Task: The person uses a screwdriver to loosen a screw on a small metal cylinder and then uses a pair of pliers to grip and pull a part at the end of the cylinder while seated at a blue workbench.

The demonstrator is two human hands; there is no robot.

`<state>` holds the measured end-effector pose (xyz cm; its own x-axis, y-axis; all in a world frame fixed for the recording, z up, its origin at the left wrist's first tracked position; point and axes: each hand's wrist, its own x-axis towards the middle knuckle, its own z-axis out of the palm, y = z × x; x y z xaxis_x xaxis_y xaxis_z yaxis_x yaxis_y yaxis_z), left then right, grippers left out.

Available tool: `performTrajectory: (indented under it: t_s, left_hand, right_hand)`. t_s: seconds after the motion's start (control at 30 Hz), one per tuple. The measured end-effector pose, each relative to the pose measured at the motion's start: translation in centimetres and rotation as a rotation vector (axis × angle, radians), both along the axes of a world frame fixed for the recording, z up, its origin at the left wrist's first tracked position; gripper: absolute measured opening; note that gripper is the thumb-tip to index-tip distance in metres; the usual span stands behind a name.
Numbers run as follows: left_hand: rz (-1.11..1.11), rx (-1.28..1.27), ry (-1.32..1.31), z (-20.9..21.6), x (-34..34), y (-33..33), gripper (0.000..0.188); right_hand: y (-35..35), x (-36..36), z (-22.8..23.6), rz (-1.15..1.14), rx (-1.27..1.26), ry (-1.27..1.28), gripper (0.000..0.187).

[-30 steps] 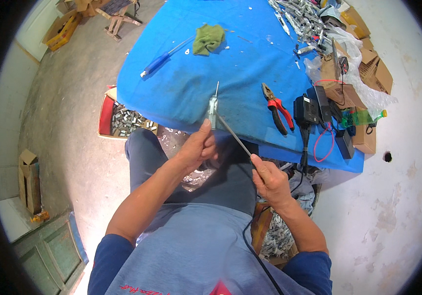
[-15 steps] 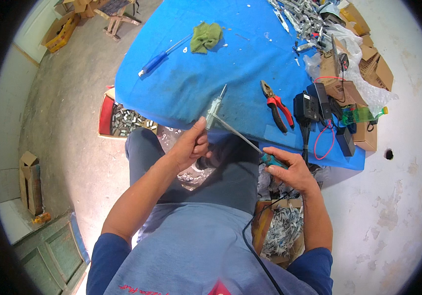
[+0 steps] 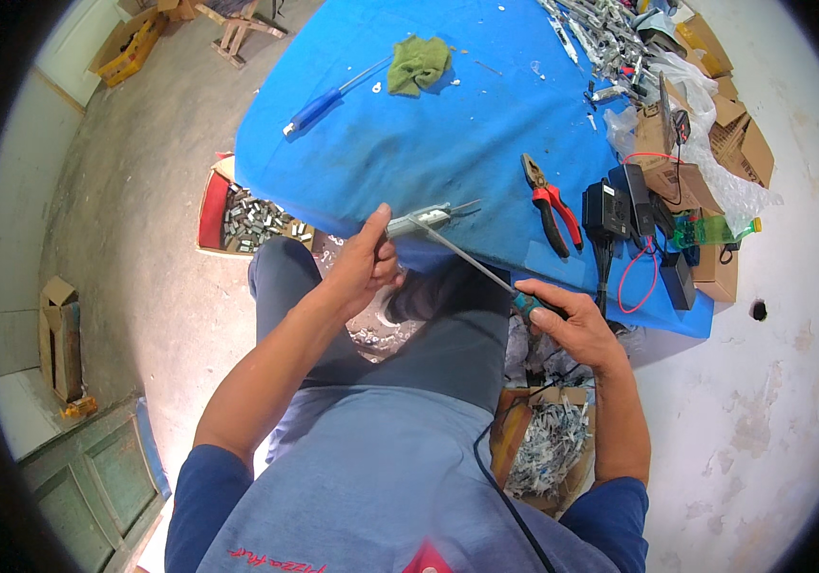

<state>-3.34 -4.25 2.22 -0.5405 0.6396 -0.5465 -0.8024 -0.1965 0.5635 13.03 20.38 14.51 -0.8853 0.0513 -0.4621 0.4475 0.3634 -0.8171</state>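
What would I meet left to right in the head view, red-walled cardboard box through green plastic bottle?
Red-walled cardboard box → bare left hand → elongated silver piece → bare right hand → green plastic bottle.

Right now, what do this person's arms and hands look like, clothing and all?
The left hand and right hand are bare: no gloves, and no watch or band shows on either wrist. Short, dark blue sleeves leave the forearms bare. The shirt is greyish blue in front, with red lettering. A black cable runs down its right side.
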Motion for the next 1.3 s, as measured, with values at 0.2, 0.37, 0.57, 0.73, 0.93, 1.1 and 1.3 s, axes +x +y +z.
performTrajectory:
  t_s: [0.2, 0.37, 0.57, 0.73, 0.93, 1.1, 1.3]
  left_hand:
    - [-0.024, -0.023, 0.043, -0.6, -0.2, -0.2, 0.053]
    - [0.043, 0.012, 0.023, -0.9, 0.1, 0.1, 0.052]
    - [0.076, 0.038, 0.015, -1.1, 0.3, 0.3, 0.049]
    - [0.112, -0.001, 0.023, -0.8, 0.5, 0.6, 0.049]
    - [0.144, -0.069, 0.074, -1.1, 0.7, 1.0, 0.051]
    - [0.206, -0.148, 0.132, -1.2, 1.1, 1.8, 0.055]
    - [0.195, -0.157, 0.144, -1.3, 1.0, 1.8, 0.054]
  right_hand:
    - [-0.8, 1.3, 0.9, -0.021, 0.07, 0.07, 0.037]
    - [-1.7, 1.6, 0.7, 0.002, 0.193, 0.205, 0.035]
    - [-3.2, 1.1, 1.6, 0.079, 0.393, 0.298, 0.034]
    - [-3.3, 0.8, 2.2, 0.157, 0.466, 0.374, 0.034]
    - [-3.2, 0.1, 3.0, 0.159, 0.456, 0.308, 0.034]
    - [-2.4, 0.1, 2.0, 0.142, 0.392, 0.327, 0.036]
    - [-1.8, -0.1, 2.2, -0.033, 0.12, -0.027, 0.033]
